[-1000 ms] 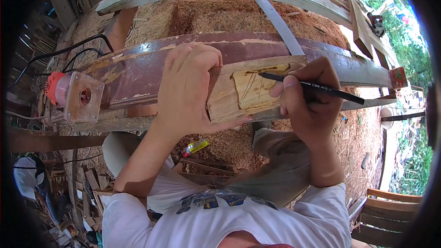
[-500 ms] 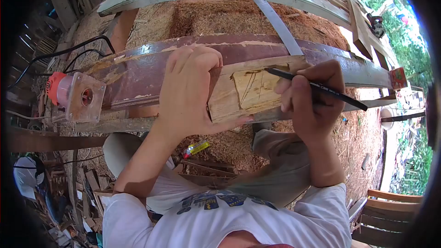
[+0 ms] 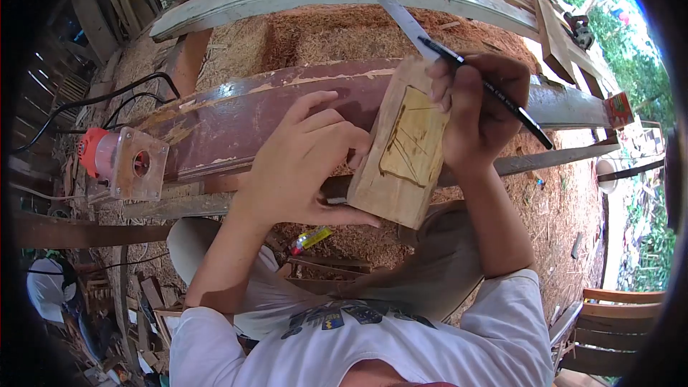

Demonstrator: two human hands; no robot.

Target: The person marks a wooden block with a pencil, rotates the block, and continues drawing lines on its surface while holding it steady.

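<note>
A wooden block with a shallow recess lies slanted over the bench beam, its long side now running away from me. Pencil-like lines cross the recess floor. My left hand is at the block's left edge, curled fingers against the side and thumb stretched along the near corner. In my right hand is a black pen, its tip pointing up and left above the block's far end. The fingertips of that hand also touch the block's right edge. A metal ruler lies beyond the block, partly hidden by it.
A red trim router with a clear base stands at the left of the maroon beam. Its black cable loops behind. A yellow-and-red object lies below on the shavings. A pale plank crosses the far side.
The block has turned from lying crosswise to pointing away from me. My left fingers have loosened and shifted to its side. The pen has lifted from the recess.
</note>
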